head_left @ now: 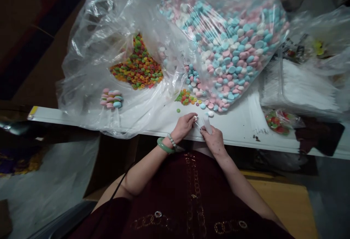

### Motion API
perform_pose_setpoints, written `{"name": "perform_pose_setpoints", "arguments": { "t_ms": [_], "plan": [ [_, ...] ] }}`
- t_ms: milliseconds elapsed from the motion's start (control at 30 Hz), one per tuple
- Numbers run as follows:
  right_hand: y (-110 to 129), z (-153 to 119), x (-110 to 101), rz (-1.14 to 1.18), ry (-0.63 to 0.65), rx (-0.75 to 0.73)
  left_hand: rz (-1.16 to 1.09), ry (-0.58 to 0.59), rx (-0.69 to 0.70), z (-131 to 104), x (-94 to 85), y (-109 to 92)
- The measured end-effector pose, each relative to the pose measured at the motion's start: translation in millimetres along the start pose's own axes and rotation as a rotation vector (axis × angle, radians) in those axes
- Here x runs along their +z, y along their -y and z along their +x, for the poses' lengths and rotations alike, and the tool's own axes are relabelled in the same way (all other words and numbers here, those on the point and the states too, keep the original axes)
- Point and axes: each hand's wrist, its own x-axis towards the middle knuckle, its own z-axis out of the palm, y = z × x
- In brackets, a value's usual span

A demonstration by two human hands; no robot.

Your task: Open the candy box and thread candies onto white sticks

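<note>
My left hand [185, 126], with a green bangle and a beaded bracelet at the wrist, pinches a small white piece [195, 118] at the table's front edge. A thin white stick [198, 125] runs from it toward my right hand [213, 140]. The right fingers are closed around a translucent white strip [207, 124], perhaps plastic sleeves or a bundle of sticks; I cannot tell which. Just beyond the hands lie loose ring candies [186, 97] in green, orange and yellow, and pink, blue and white button-shaped candies [210, 105].
A large clear bag of pastel candies [232, 49] fills the back. Left of it, an opened plastic bag [90, 49] holds ring candies [142, 67]. Candy clusters on sticks [111, 98] lie front left. White sticks or sleeves [306, 86] and a small candy packet [281, 121] sit right.
</note>
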Motion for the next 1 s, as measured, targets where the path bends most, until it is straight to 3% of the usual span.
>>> {"name": "perform_pose_setpoints", "arguments": {
  "t_ms": [300,433,533,600,667,767,867,1000],
  "plan": [
    [-12,0,13,0.02,-0.039,-0.027,0.138,-0.149,0.114,-10,12.1,-1],
    [1,12,15,-0.033,-0.058,-0.075,0.4,-0.066,0.213,-12,18.2,-3],
    [11,23,15,-0.04,-0.054,-0.076,0.469,-0.011,0.188,-12,18.1,-6],
    [12,26,14,0.043,0.012,-0.01,0.455,-0.077,0.147,-10,10.0,-9],
    [8,25,11,0.17,0.045,0.097,0.486,-0.225,0.115,-8,-5.1,-12],
    [3,19,4,0.324,-0.011,0.224,0.724,-0.402,0.058,-3,-30.5,-12],
    [2,16,0,0.412,-0.031,0.265,0.952,-0.349,0.02,5,-39.4,-9],
    [5,18,-1,0.512,-0.096,0.282,0.983,-0.255,0.188,24,-18.0,-10]
  ]
}}
